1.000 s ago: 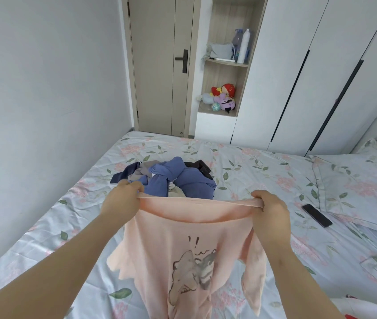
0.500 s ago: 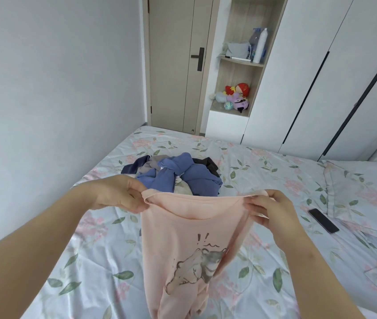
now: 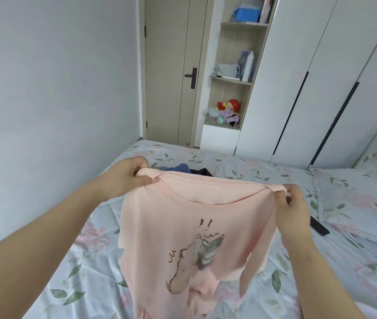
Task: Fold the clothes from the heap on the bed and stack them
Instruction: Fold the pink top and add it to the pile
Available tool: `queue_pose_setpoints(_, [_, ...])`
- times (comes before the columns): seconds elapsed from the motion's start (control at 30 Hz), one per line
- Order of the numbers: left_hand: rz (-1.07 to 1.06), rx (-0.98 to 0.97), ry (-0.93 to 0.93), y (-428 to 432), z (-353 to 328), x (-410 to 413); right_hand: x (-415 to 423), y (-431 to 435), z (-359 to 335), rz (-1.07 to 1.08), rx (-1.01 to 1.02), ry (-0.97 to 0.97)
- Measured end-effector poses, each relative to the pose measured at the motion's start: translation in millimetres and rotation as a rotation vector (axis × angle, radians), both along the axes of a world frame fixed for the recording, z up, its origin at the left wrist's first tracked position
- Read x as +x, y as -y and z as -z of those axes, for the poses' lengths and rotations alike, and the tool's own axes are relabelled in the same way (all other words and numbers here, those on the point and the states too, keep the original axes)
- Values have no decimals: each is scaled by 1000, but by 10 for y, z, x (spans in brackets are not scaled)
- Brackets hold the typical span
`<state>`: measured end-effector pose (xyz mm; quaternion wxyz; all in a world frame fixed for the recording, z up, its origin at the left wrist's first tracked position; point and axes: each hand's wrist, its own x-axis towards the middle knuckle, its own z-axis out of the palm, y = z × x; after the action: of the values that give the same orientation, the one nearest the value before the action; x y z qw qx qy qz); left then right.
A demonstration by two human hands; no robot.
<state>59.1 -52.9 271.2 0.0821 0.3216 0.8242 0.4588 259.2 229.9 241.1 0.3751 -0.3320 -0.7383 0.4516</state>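
While my left hand [image 3: 125, 174] pinches one shoulder of the pink T-shirt [image 3: 182, 215] between thumb and curled fingers, my right hand [image 3: 292, 203] pinches the other shoulder the same way, so the shirt hangs between them over the bed [image 3: 86, 261], front toward me, with its collar up and its animal drawing in plain sight. Half a second ago I held it lower and bunched narrower; now my hands are farther apart and the neckline is stretched into a wide curve. The lifted shirt now covers most of the heap [image 3: 184, 169] behind it, which lay fully in view before; only a strip of blue and black cloth shows above the collar. The shirt's lower part runs off the bottom edge, so I cannot tell whether it touches the sheet. By my right wrist a phone [image 3: 319, 227] lies on the bed, partly hidden by that hand, near the pillow [image 3: 353, 194]. Beyond the bed stand the door [image 3: 171, 65], open shelves with toys [image 3: 229, 111] and a bottle [image 3: 249, 66], and the white wardrobe [image 3: 298, 77].
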Motion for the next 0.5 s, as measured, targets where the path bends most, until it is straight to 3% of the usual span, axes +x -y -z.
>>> queue_pose_setpoints(0.17, [29,81,-45,384,-322,120,183,516,-369,66,54,-149])
queue_pose_setpoints(0.33, [154,74,65,790,-668,266,475,1001,-738,109,121,-243])
queue_pose_setpoints(0.5, [358,298,297,1029,-1062,415,736,1261,-1063,134,113,-341])
